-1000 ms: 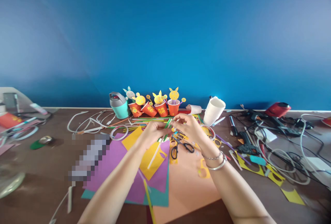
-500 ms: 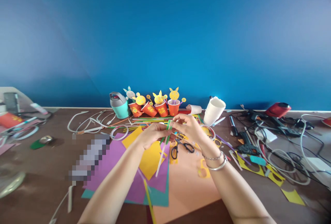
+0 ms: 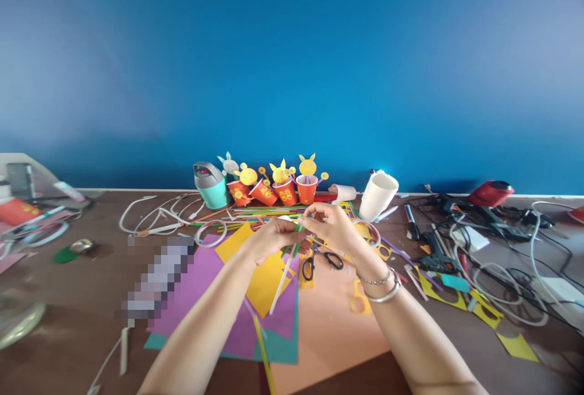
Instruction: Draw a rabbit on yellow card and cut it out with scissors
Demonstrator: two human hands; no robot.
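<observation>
Along the far edge of the brown table (image 3: 86, 282), a row of red paper cups (image 3: 306, 191) topped with animal faces stands before a plain blue wall (image 3: 292, 66), some of the cups leaning. Left of the row sits a turquoise container (image 3: 212, 194) with a grey lid; well to the right stands a white cup (image 3: 378, 197), slightly tilted. Coloured sheets cover the middle of the surface: purple paper (image 3: 191, 304) over teal paper (image 3: 278, 346), with yellow paper (image 3: 264, 297) on top, and a large peach sheet (image 3: 337, 328) to their right.

Above the far part of these sheets, the two hands meet around a slim green strip (image 3: 300, 228). The left hand (image 3: 274, 238) pinches it between thumb and fingers. The right hand (image 3: 331, 224) is narrow, fingertips at the strip's upper end; how firmly they grip, I cannot tell. A white stick (image 3: 280, 288) slants down from the hands, toward the near left. Black-handled scissors (image 3: 320, 253) lie just beneath the right hand.

Farther right, a dark glue gun (image 3: 435, 255) rests among tangled cables (image 3: 497, 304) and yellow scraps (image 3: 515, 346). To the left, a pixelated patch (image 3: 159, 276) hides part of the tabletop.
</observation>
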